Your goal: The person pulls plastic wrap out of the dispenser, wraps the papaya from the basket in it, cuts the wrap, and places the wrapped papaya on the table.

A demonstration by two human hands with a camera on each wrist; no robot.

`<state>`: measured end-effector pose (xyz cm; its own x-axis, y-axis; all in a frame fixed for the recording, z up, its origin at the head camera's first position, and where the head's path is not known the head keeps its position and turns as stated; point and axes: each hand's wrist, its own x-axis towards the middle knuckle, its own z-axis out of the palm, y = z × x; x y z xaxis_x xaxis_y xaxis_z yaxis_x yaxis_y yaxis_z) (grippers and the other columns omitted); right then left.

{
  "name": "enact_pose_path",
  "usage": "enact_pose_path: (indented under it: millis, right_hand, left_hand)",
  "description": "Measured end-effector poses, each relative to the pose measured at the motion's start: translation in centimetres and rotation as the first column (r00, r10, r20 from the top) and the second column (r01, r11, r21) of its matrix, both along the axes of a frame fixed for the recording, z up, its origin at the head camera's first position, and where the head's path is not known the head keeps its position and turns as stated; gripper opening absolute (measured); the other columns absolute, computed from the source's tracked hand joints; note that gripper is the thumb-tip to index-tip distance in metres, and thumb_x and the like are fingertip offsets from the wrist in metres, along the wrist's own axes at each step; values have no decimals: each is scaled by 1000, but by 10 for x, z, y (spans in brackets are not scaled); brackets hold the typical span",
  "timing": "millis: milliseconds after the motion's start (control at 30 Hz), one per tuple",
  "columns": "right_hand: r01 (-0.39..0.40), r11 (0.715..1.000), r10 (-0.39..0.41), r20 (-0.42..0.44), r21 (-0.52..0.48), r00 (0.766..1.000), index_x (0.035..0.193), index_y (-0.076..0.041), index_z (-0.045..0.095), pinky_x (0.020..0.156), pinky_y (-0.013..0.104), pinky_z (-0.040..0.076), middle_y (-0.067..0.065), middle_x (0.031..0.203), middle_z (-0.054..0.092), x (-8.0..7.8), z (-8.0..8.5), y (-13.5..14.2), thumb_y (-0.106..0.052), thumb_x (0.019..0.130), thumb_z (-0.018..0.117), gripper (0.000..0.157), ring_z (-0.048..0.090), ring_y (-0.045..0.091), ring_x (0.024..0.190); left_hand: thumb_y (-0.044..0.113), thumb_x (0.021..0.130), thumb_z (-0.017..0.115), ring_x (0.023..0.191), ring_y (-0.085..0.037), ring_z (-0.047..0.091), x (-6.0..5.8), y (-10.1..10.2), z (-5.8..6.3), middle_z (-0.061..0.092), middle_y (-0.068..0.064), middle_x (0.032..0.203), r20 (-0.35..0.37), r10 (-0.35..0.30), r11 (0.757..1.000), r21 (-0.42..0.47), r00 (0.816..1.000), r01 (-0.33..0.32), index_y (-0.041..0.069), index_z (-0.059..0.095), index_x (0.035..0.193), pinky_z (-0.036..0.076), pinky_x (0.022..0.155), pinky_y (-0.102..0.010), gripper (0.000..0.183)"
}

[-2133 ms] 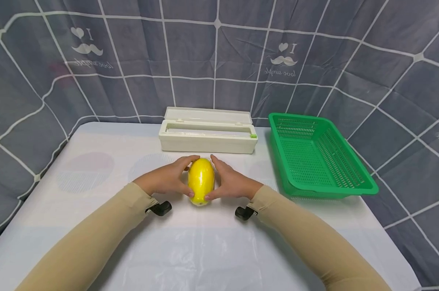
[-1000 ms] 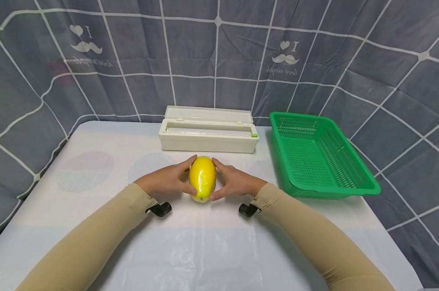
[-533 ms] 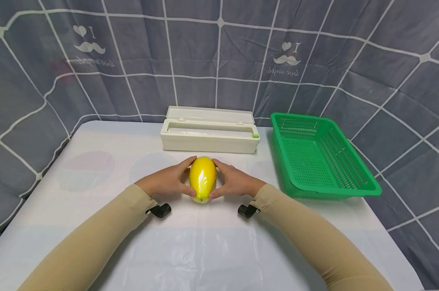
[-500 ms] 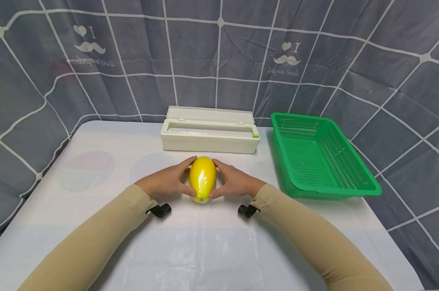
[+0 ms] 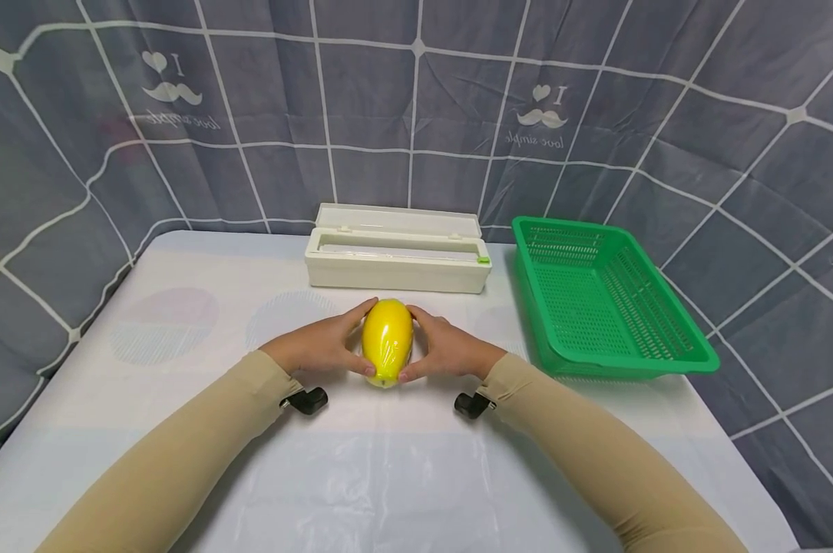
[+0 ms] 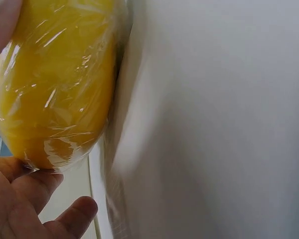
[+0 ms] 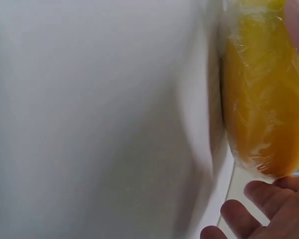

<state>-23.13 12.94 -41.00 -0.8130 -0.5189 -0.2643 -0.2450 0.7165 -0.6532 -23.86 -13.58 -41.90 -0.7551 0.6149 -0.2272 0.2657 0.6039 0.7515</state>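
Observation:
A yellow, oval, melon-like fruit (image 5: 388,338) wrapped in clear film lies lengthwise at the middle of the table. My left hand (image 5: 322,342) grips its left side, thumb at the near end and fingertips at the far end. On the right side my right hand (image 5: 451,348) holds it the same way. Creases and glints of film cover the fruit (image 6: 60,84) in the left wrist view, where some left fingers (image 6: 77,214) stand off it. In the right wrist view, film gathers along the fruit (image 7: 261,99) on its table side. The fruit hides its underside.
Behind the fruit stands a long white cling film dispenser (image 5: 397,275), lid raised, with a small green slider (image 5: 483,260) at its right end. A green plastic basket (image 5: 616,365) stands at the right on the white-covered table (image 5: 381,484). Grey gridded curtain (image 5: 361,92) encloses the back and sides.
The fruit has turned slightly between my hands, and more film creases show toward its near end. Both hands keep hold of it in nearly the same place; dispenser and basket stay put.

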Motion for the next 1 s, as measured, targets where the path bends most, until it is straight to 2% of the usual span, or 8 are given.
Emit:
enact_pose_path:
  millis: [167, 300, 467, 800, 1000]
  right_hand:
    - [-25, 999, 26, 4, -22, 1000, 170, -13, 1, 130, 59, 20, 8, 178, 14, -1, -2, 0, -46, 76, 95, 138, 21, 34, 162]
    - [-56, 997, 56, -12, -50, 998, 170, -13, 5, 132, 57, 17, 8, 177, 19, -1, -3, -1, -44, 77, 94, 133, 21, 30, 163]
    - [-48, 998, 47, -13, -40, 999, 170, -11, 5, 132, 55, 16, 10, 177, 19, 0, -2, -2, -44, 77, 94, 133, 19, 28, 164]
    - [-61, 996, 61, -2, -62, 998, 171, -15, 5, 133, 54, 14, 7, 177, 19, -1, -3, -2, -43, 78, 94, 132, 17, 25, 164]
    - [-64, 997, 64, 6, -36, 998, 170, -10, -1, 133, 53, 13, 10, 178, 12, 0, -1, -2, -44, 79, 93, 135, 14, 25, 165]
  left_hand:
    - [51, 82, 87, 163, -38, 19, 0, 1, 1, 11, -15, 177, 4, -5, 1000, -14, 1000, 5, 17, 0, 171, 21, 128, -65, 129]
    - [51, 82, 86, 163, -37, 18, 1, 1, 0, 9, -13, 178, 16, -4, 1000, -20, 1000, 4, 18, -1, 171, 20, 128, -65, 129]
    - [51, 83, 85, 164, -33, 16, 1, 0, -1, 10, -10, 178, 7, -13, 1000, -8, 1000, 13, 18, -2, 171, 18, 130, -63, 128]
    - [48, 84, 84, 164, -36, 17, 1, 0, -3, 13, -13, 177, 5, -7, 1000, 10, 1000, 7, 16, -1, 171, 17, 129, -65, 125]
    - [52, 83, 83, 163, -37, 17, 3, 1, 0, 10, -15, 177, 5, -12, 1000, -5, 1000, 12, 14, -6, 170, 18, 129, -64, 130]
